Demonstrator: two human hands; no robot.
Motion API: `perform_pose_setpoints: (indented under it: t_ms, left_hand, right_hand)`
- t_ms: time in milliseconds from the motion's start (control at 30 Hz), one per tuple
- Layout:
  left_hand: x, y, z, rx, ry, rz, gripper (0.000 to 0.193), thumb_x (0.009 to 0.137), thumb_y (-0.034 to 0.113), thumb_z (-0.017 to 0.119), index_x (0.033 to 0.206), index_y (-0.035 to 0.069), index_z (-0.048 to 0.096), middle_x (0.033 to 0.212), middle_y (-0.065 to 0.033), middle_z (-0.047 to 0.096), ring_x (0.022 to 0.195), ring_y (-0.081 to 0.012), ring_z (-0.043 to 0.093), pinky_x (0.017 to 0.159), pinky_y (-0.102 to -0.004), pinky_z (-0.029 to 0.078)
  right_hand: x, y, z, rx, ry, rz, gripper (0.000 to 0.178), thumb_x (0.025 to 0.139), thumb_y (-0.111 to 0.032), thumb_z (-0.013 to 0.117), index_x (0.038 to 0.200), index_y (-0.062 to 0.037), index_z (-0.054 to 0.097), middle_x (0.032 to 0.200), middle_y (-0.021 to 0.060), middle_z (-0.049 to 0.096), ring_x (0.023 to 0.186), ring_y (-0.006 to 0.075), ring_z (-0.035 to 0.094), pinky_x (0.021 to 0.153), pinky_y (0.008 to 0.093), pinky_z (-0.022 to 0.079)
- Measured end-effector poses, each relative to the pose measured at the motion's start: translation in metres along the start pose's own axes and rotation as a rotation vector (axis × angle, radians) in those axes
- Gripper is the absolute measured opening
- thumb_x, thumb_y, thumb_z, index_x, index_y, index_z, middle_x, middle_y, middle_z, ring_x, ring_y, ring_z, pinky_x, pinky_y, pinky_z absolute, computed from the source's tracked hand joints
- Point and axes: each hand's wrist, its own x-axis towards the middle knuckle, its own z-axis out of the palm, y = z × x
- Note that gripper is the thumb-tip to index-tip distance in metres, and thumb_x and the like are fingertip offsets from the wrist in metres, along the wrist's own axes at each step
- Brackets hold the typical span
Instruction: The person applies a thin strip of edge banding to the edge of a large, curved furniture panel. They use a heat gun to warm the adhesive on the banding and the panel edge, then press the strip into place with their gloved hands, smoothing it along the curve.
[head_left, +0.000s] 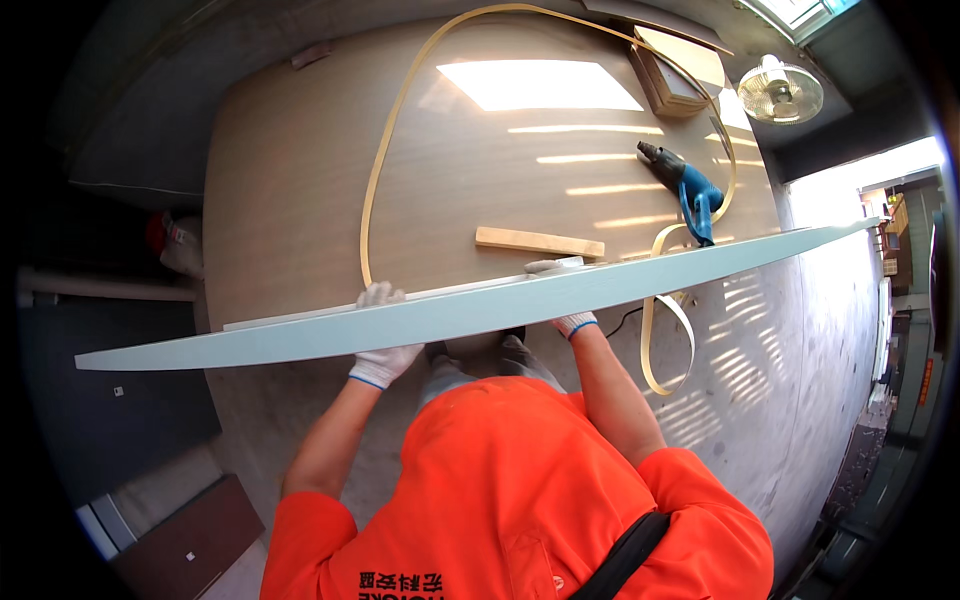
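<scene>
A long, narrow pale blue-white board (470,312) spans the view in front of my body, at the near edge of the table. My left hand (388,360), in a white knit glove, is closed around it left of the middle, fingertips over the far side. To the right, my right hand (574,323), gloved alike, grips the same board, its fingers partly hidden behind it. A thin tan flexible strip (378,165) runs in a big arc over the table, one end close to my left fingers. Just beyond my right hand lies a wooden block (540,242).
On the tan table (290,180), a blue heat gun (690,185) lies at the right. A stack of boards (672,80) sits at the far right corner, near a fan (780,92). Strip loops (650,350) hang past the near edge. Dark panels (120,400) stand at left.
</scene>
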Motion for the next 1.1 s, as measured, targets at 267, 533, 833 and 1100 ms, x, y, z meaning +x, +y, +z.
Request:
perform_pose_setpoints:
  t_ms: [267,533,833,1100]
  left_hand:
    - [0.043,0.114,0.04,-0.065,-0.372,-0.025,0.097,0.084,0.045,0.079,0.156,-0.005,0.039,0.162,-0.0303,0.036,0.154,-0.0481,0.03,0.127,-0.0569,0.026]
    - [0.021,0.091,0.06,0.109,-0.234,-0.142,0.083,0.091,0.051,0.068,0.147,-0.007,0.052,0.154,-0.0301,0.05,0.149,-0.0478,0.04,0.126,-0.058,0.026]
    - [-0.068,-0.07,0.011,0.346,-0.095,-0.272,0.087,0.094,0.048,0.062,0.153,-0.012,0.042,0.163,-0.0345,0.036,0.155,-0.0527,0.028,0.129,-0.0637,0.017]
    - [-0.079,-0.106,-0.005,0.427,0.031,-0.208,0.104,0.091,0.059,0.063,0.159,-0.013,0.032,0.169,-0.0331,0.027,0.16,-0.0504,0.02,0.131,-0.0632,0.014]
  right_hand:
    - [-0.006,-0.08,-0.002,-0.23,-0.054,-0.031,0.028,0.099,-0.014,0.073,0.124,0.0,0.07,0.114,0.0107,0.071,0.107,0.0204,0.066,0.094,0.0345,0.056]
    - [-0.014,-0.133,-0.005,0.073,-0.028,0.268,0.034,0.098,-0.022,0.075,0.127,-0.0059,0.071,0.114,0.0095,0.071,0.104,0.0197,0.066,0.092,0.0356,0.056]
    - [-0.019,-0.166,-0.004,0.035,0.065,0.303,0.032,0.091,-0.022,0.082,0.118,-0.0041,0.077,0.098,0.008,0.074,0.092,0.0164,0.068,0.082,0.0336,0.057]
    - [-0.018,-0.17,-0.005,-0.045,0.06,0.292,0.032,0.093,-0.019,0.073,0.119,-0.0008,0.075,0.099,0.0117,0.073,0.093,0.0187,0.069,0.084,0.0344,0.056]
